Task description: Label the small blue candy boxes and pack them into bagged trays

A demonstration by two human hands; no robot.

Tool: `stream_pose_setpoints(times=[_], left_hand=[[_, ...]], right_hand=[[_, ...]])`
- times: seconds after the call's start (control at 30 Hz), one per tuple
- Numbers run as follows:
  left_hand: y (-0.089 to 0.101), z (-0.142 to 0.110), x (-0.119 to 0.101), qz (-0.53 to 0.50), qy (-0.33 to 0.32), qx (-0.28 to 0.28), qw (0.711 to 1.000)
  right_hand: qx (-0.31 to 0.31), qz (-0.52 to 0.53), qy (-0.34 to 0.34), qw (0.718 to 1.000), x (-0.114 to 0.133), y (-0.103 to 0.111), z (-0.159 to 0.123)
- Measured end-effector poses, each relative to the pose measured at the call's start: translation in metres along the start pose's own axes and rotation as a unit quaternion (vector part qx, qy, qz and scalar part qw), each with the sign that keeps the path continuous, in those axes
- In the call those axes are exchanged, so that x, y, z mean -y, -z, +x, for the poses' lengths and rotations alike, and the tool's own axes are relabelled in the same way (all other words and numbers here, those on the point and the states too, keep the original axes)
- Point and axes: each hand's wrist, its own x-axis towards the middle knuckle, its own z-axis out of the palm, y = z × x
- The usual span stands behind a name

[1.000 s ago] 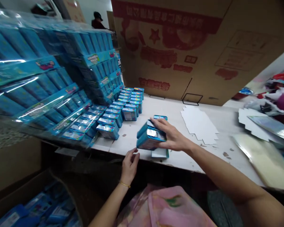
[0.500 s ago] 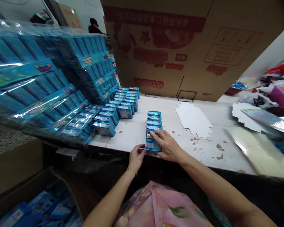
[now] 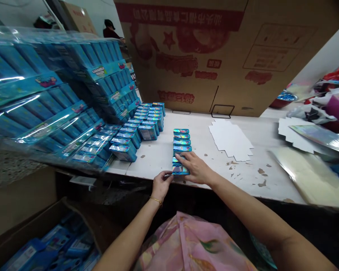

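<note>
A row of small blue boxes [image 3: 182, 142] runs away from the table's front edge, their shiny tops facing up. My right hand [image 3: 197, 168] lies over the near end of this row, fingers across the tops and thumb along the right side of the nearest box [image 3: 180, 170]. At that box's left front corner is my left hand [image 3: 161, 186], its thumb and bent fingers closed against it. To the left, more small blue boxes [image 3: 147, 131] stand in rows. A flat white die-cut card [image 3: 231, 139] lies right of the hands.
Plastic-wrapped display packs of blue boxes [image 3: 45, 101] are stacked at left. A large cardboard carton [image 3: 203, 56] stands behind the white table [image 3: 155, 158]. Clear plastic sheets [image 3: 313, 177] lie at right. Lower left, an open carton [image 3: 81, 222] holds blue boxes. Another person [image 3: 110, 30] is in the background.
The view has shifted slightly. My right hand has slid a little on the near boxes, showing more of their tops. My left hand stays by the nearest box's corner.
</note>
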Motion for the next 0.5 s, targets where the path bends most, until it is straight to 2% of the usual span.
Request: stream_pose_setpoints(times=[0.07,0.2,0.33,0.43,0.5], left_hand=[[0.001,-0.001,-0.001,0.004,0.01,0.006,1.0],[0.008,0.0,-0.008,-0.024,0.02,-0.002,1.0],[0.013,0.013,-0.027,-0.097,0.016,-0.036,0.994],[0.007,0.028,-0.044,-0.104,0.005,-0.023,0.994],[-0.001,0.038,-0.056,-0.11,0.009,0.008,0.994]], right_hand=[[0.001,-0.015,-0.018,1.0,-0.002,0.003,0.004],[-0.042,-0.052,-0.012,0.998,0.007,0.003,0.009],[-0.019,0.001,-0.012,1.0,0.013,-0.008,0.01],[-0.021,0.097,-0.003,0.995,-0.003,-0.012,0.002],[-0.081,0.166,-0.054,0.981,-0.028,-0.011,-0.015]])
